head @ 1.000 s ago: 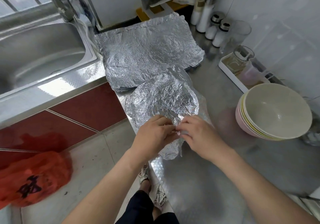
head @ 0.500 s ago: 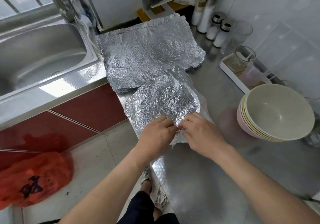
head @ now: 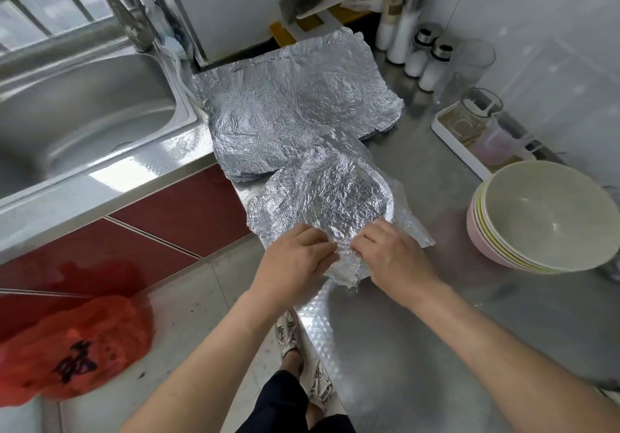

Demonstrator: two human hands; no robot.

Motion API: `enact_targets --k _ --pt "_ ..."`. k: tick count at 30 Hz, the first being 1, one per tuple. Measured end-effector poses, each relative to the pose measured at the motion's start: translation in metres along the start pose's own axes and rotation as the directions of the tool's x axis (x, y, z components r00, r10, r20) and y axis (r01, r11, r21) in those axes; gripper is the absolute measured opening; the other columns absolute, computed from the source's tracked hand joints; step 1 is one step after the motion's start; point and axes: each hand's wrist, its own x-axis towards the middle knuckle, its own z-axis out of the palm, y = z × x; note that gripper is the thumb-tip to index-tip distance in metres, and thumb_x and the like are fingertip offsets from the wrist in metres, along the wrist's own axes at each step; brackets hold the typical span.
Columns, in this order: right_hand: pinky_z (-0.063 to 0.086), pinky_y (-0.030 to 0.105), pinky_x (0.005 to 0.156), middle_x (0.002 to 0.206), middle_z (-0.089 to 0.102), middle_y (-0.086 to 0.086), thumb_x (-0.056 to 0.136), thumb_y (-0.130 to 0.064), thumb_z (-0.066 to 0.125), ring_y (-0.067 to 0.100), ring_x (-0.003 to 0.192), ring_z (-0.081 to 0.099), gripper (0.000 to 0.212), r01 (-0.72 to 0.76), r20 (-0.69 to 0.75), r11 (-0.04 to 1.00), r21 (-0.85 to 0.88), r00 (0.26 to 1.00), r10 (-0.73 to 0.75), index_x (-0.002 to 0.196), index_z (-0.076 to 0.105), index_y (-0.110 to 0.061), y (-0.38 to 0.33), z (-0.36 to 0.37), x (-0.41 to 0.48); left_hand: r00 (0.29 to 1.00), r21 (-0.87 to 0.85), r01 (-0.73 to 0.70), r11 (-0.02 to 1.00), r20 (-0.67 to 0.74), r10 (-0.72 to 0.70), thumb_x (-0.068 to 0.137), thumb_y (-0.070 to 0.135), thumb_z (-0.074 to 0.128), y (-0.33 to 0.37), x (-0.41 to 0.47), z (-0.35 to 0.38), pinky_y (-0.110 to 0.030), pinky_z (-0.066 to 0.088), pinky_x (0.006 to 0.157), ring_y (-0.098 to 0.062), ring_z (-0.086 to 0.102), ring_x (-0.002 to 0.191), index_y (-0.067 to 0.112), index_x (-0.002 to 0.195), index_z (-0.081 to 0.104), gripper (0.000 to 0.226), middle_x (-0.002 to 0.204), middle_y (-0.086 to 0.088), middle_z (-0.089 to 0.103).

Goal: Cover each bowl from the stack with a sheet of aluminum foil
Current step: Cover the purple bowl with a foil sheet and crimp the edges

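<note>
A crinkled sheet of aluminum foil (head: 322, 201) lies over a rounded shape on the steel counter, near its left edge. My left hand (head: 295, 261) and my right hand (head: 392, 258) pinch the foil's near edge, close together, fingertips curled into the crumpled flap. Behind it, larger foil sheets (head: 288, 110) cover two round humps. A stack of several bowls (head: 550, 218), cream on top and pink at the bottom, stands tilted at the right. What is under the foil is hidden.
The sink (head: 77, 114) lies to the left with a faucet (head: 134, 23) behind it. Salt shakers and a steel bottle (head: 419, 53) stand at the back right, and a white tray (head: 449, 134) holds glass cups. An orange plastic bag (head: 73, 348) sits on the floor.
Both hands have shifted slightly along the foil's near edge, and the flap under them looks more crumpled and folded than before.
</note>
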Motion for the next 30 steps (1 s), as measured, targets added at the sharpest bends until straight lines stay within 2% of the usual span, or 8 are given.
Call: enact_targets --k 2,5,10,13,16,20,26,30 --pt "0.048 0.039 0.052 0.077 0.055 0.002 0.063 0.013 0.068 0.024 0.074 0.051 0.027 0.048 0.008 0.999 -0.014 0.999 -0.048 0.073 0.059 -0.01 0.007 -0.002 0.0 1.0 0.021 -0.008 1.0 -0.018 0.009 0.092 0.035 0.056 0.004 0.0 0.003 -0.031 0.052 0.068 -0.018 0.057 0.083 0.018 0.092 0.075 0.026 0.088 0.004 0.067" --pt "0.048 0.036 0.068 0.079 0.058 0.002 0.063 0.014 0.066 0.024 0.076 0.053 0.029 0.105 0.02 0.994 -0.022 0.994 -0.104 0.076 0.062 -0.012 0.022 -0.011 -0.003 0.999 0.039 -0.038 0.999 0.007 0.038 0.092 0.034 0.053 0.016 0.001 0.007 -0.032 0.053 0.066 -0.018 0.058 0.081 0.017 0.094 0.074 0.027 0.09 0.004 0.067" --pt "0.048 0.042 0.079 0.097 0.064 -0.002 0.061 -0.004 0.084 0.025 0.097 0.06 0.038 -0.046 0.022 0.999 0.014 0.999 0.046 0.093 0.069 -0.019 0.033 -0.036 -0.006 0.998 0.031 -0.044 0.999 0.036 0.043 0.094 0.037 0.048 0.031 0.005 0.005 -0.029 0.053 0.072 -0.019 0.061 0.089 0.017 0.103 0.071 0.032 0.101 0.003 0.069" --pt "0.051 0.042 0.084 0.099 0.063 0.001 0.067 -0.007 0.083 0.027 0.099 0.058 0.035 -0.02 0.029 0.992 0.122 0.999 0.016 0.099 0.071 -0.016 0.026 -0.034 -0.006 1.0 0.028 0.024 0.999 0.014 -0.024 0.091 0.036 0.059 0.028 0.005 0.0 -0.029 0.054 0.072 -0.02 0.062 0.094 0.017 0.105 0.072 0.027 0.105 0.003 0.07" --pt "0.054 0.039 0.079 0.094 0.062 0.001 0.071 -0.006 0.08 0.025 0.093 0.058 0.025 0.03 0.047 0.985 0.172 0.998 -0.038 0.094 0.072 -0.012 0.019 -0.026 -0.008 0.998 0.019 0.038 0.999 0.056 -0.039 0.093 0.041 0.052 0.028 0.004 0.005 -0.032 0.054 0.078 -0.022 0.061 0.099 0.018 0.105 0.071 0.032 0.109 0.002 0.068" --pt "0.055 0.038 0.073 0.093 0.062 0.001 0.072 -0.004 0.079 0.023 0.091 0.057 0.022 0.016 0.053 0.987 0.162 0.998 -0.025 0.091 0.072 -0.013 0.021 -0.021 -0.01 0.997 0.026 0.036 0.999 0.068 -0.037 0.093 0.041 0.054 0.025 -0.001 0.018 -0.04 0.051 0.085 -0.024 0.058 0.102 0.021 0.106 0.07 0.029 0.112 0.001 0.067" --pt "0.053 0.039 0.062 0.086 0.06 0.001 0.07 0.004 0.076 0.024 0.083 0.055 0.021 0.031 0.023 0.995 0.098 0.999 -0.034 0.082 0.068 -0.011 0.023 -0.014 -0.01 0.998 0.044 -0.003 0.999 0.065 0.001 0.091 0.039 0.049 0.02 -0.001 0.013 -0.038 0.051 0.09 -0.024 0.061 0.105 0.021 0.108 0.072 0.034 0.113 0.001 0.069" --pt "0.052 0.042 0.062 0.086 0.059 0.004 0.07 0.006 0.073 0.027 0.082 0.054 0.021 0.039 -0.005 0.998 0.052 0.999 -0.039 0.082 0.065 -0.009 0.019 -0.009 -0.011 0.998 0.049 0.034 0.998 0.06 -0.037 0.088 0.034 0.052 0.018 0.001 0.01 -0.038 0.05 0.092 -0.025 0.058 0.108 0.019 0.107 0.072 0.031 0.115 -0.001 0.068"
